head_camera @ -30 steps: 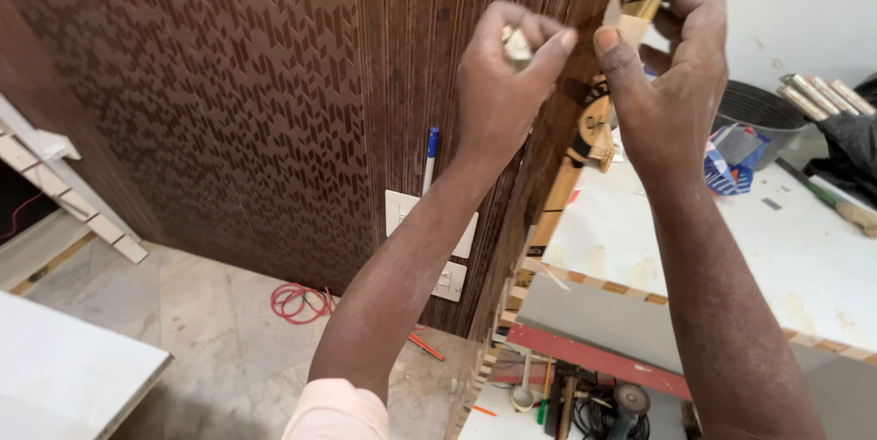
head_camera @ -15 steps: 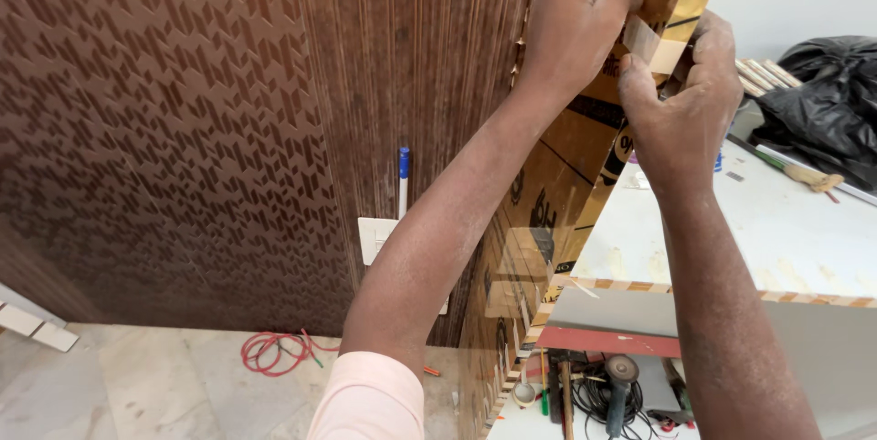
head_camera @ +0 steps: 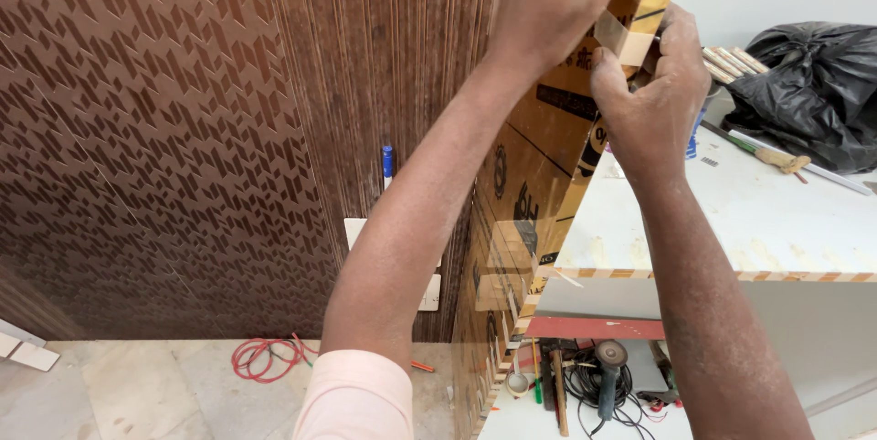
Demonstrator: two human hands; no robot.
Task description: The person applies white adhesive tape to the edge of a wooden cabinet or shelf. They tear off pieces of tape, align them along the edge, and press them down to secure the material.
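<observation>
Brown patterned wall panelling [head_camera: 155, 129] fills the left. Against the upright plywood board's edge [head_camera: 585, 143], the left hand [head_camera: 553, 1] presses closed over a pale edge strip [head_camera: 624, 38] near the top; the right hand [head_camera: 650, 97] pinches it just below. Lower edge looks unfinished.

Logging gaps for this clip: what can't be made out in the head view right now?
- Left hand: fingers cut off by the top edge; what they grip is unseen.
- Right hand: its own fingers hide whatever it pinches against the plywood panel's edge.
- Black bag: contents hidden.
- Tools on the lower shelf: tangled and partly behind the right arm.
</observation>
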